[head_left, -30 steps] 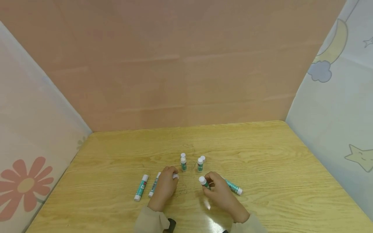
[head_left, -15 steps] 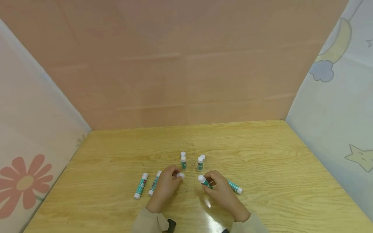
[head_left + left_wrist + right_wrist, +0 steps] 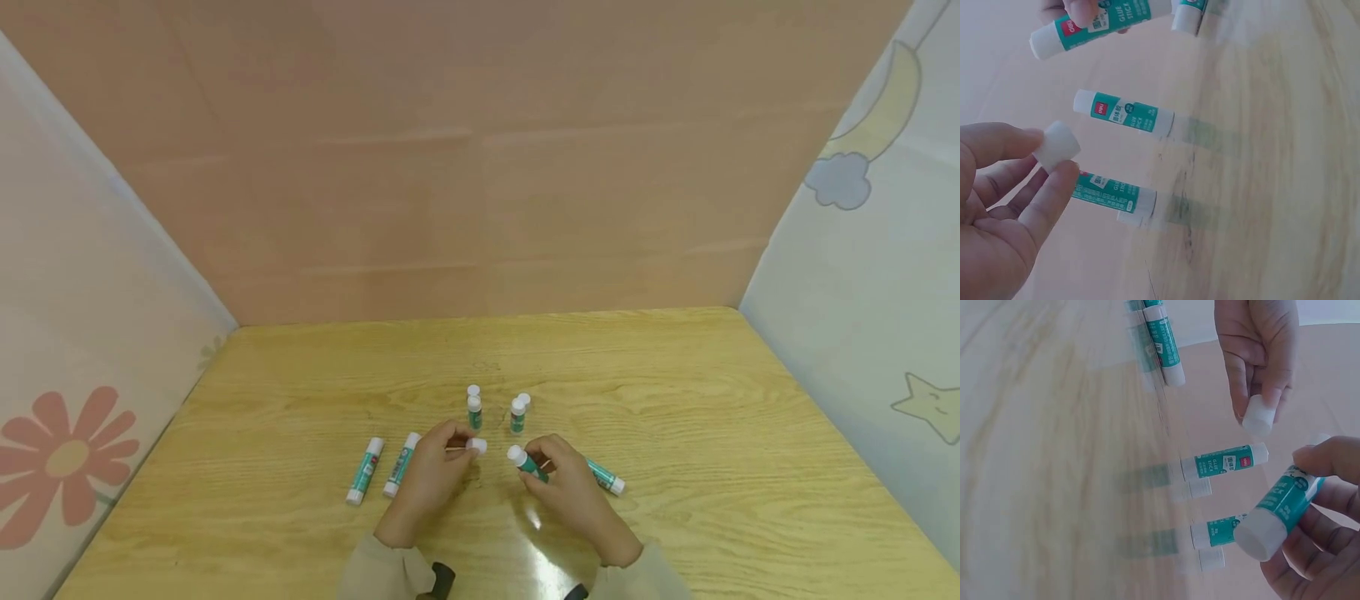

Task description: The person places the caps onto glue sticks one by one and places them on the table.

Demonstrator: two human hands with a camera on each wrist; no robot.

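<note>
My left hand (image 3: 435,471) pinches a small white cap (image 3: 1058,147) between thumb and fingertips. The right hand (image 3: 566,479) grips a green-and-white glue stick (image 3: 1285,500), tilted, its white top leaning toward the cap; cap and stick are apart. Beyond the hands two glue sticks stand upright, a left one (image 3: 475,413) and a right one (image 3: 517,416). A white cap (image 3: 473,390) is behind the left one, and another cap (image 3: 524,401) behind the right one.
Two glue sticks lie left of my left hand: an outer one (image 3: 365,471) and an inner one (image 3: 402,465). Another glue stick (image 3: 605,477) lies beside my right hand, partly hidden by it. The wooden table (image 3: 300,375) meets an upright brown backdrop (image 3: 480,208).
My left hand has moved the white cap rightward, nearer the right hand's glue stick. That stick has tipped further left. The standing and lying glue sticks stay in place.
</note>
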